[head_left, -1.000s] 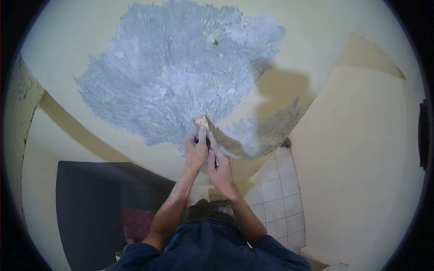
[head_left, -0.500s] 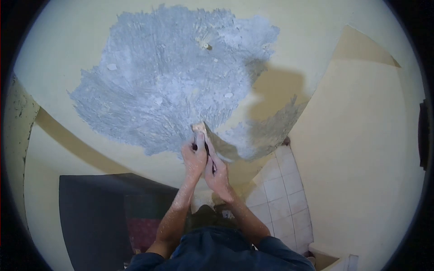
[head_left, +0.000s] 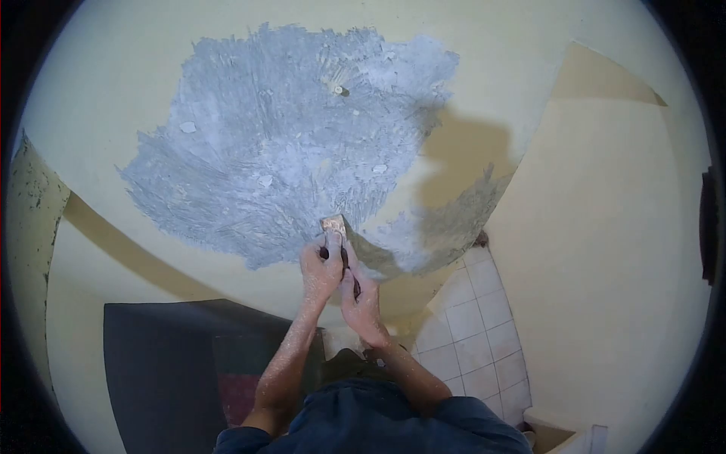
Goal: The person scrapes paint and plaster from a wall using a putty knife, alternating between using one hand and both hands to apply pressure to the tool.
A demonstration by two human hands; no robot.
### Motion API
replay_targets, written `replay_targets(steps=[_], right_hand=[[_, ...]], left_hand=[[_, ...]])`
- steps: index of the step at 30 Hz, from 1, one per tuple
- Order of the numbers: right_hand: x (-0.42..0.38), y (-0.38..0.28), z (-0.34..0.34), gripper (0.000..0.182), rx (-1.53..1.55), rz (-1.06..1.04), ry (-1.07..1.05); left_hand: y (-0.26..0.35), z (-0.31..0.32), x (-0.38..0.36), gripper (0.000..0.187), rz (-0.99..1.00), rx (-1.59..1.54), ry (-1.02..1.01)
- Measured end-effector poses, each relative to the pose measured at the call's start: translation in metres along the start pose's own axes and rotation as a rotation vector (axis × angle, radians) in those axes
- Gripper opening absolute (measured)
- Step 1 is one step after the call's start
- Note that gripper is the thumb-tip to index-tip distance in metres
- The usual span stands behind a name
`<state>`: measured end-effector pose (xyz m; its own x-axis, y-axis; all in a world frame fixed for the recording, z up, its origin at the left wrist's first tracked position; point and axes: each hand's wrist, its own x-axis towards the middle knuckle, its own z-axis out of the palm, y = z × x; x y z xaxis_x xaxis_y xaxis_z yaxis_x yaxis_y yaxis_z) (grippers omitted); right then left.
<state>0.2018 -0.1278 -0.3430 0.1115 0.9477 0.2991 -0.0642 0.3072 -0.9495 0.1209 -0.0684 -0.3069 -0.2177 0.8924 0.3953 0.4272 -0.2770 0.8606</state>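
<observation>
Both hands grip one scraper (head_left: 333, 223), its broad pale-smeared blade pointing up at the lower edge of a bared grey patch (head_left: 249, 136) on the cream-painted wall (head_left: 98, 98). My left hand (head_left: 321, 271) is closed around the upper handle near the blade, with the thumb lying along it. Lower and to the right, my right hand (head_left: 363, 301) wraps the dark handle, part of which shows between the hands. Pale dust coats fingers and forearms. Small flakes of paint and a plug-like stub (head_left: 339, 90) dot the grey patch.
A cream wall (head_left: 597, 250) rises at the right, with white floor tiles (head_left: 476, 318) at its foot. A dark panel (head_left: 162, 363) stands at lower left. Shadow falls across the patch's right side, and a rough-edged wall section (head_left: 34, 197) is at far left.
The whole view has tilted slightly, so the patch sits lower in the picture. My hands and the scraper appear slightly lower too, with the same grip.
</observation>
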Motion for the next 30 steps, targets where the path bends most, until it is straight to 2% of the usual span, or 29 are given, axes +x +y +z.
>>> replay_targets(steps=[2, 4, 7, 8, 11, 12, 14, 15, 18, 20, 24, 27, 30], right_hand=[[0.004, -0.009, 0.0, 0.047, -0.018, -0.005, 0.001], [-0.001, -0.022, 0.004, 0.05, -0.039, -0.008, 0.027], [-0.01, -0.016, 0.002, 0.048, 0.024, 0.138, -0.071], [-0.011, -0.014, 0.007, 0.049, 0.092, 0.086, -0.035], [-0.011, -0.043, 0.01, 0.051, 0.008, -0.053, 0.015], [-0.016, -0.04, 0.009, 0.051, -0.011, 0.025, -0.018], [-0.013, -0.027, 0.007, 0.052, -0.045, 0.146, -0.075], [-0.013, -0.02, 0.007, 0.052, -0.047, 0.086, -0.063], [-0.007, -0.003, 0.011, 0.054, -0.063, -0.087, -0.009], [-0.011, 0.002, 0.018, 0.054, -0.083, -0.16, 0.037], [-0.002, -0.002, 0.014, 0.055, -0.044, -0.112, -0.011], [0.018, -0.021, 0.004, 0.054, -0.037, -0.069, -0.067], [0.016, -0.033, 0.006, 0.054, -0.058, -0.054, -0.056]], left_hand=[[0.018, -0.006, 0.011, 0.041, -0.032, -0.023, -0.035], [0.009, -0.012, 0.0, 0.041, -0.058, 0.057, -0.03], [0.006, -0.012, -0.003, 0.043, -0.072, 0.003, -0.011], [0.003, -0.01, -0.004, 0.043, -0.076, -0.059, -0.002], [0.009, -0.012, -0.002, 0.043, -0.148, -0.182, -0.027], [0.012, -0.013, -0.003, 0.043, -0.182, -0.22, -0.034], [-0.006, -0.014, -0.007, 0.037, -0.123, -0.053, -0.057], [-0.005, -0.014, -0.007, 0.037, -0.089, 0.031, -0.068], [0.005, -0.011, -0.008, 0.038, -0.169, -0.049, -0.042], [0.002, -0.011, -0.01, 0.038, -0.104, -0.021, -0.003], [0.005, -0.004, -0.004, 0.038, 0.017, -0.024, 0.062], [0.049, -0.009, 0.018, 0.037, 0.054, 0.006, 0.04], [0.036, -0.016, 0.014, 0.039, -0.001, -0.012, -0.02]])
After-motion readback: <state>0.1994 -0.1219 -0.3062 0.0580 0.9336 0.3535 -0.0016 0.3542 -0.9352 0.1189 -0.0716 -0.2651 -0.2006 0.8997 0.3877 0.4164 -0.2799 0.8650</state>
